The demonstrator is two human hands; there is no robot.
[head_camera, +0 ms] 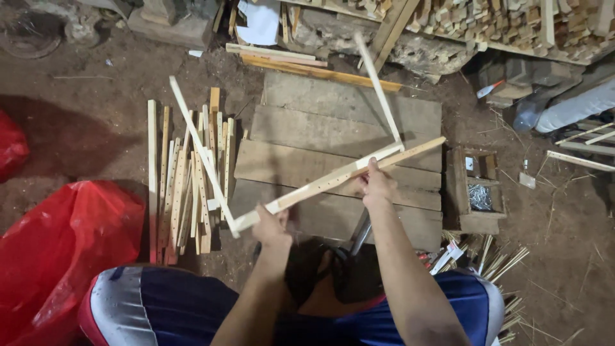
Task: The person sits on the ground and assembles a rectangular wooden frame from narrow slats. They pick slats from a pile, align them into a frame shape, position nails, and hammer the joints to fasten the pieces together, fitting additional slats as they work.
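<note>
A single head-worn camera looks steeply down from close above. The knees fill the bottom of the frame, the plank worktop (346, 122) the centre

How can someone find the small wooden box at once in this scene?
Start at the plank platform in the middle of the dirt floor. Just off its right edge stands the box, open at the top. Unlike the loose slats on the platform's left, it is a built box with compartments, one holding shiny metal bits.
</note>
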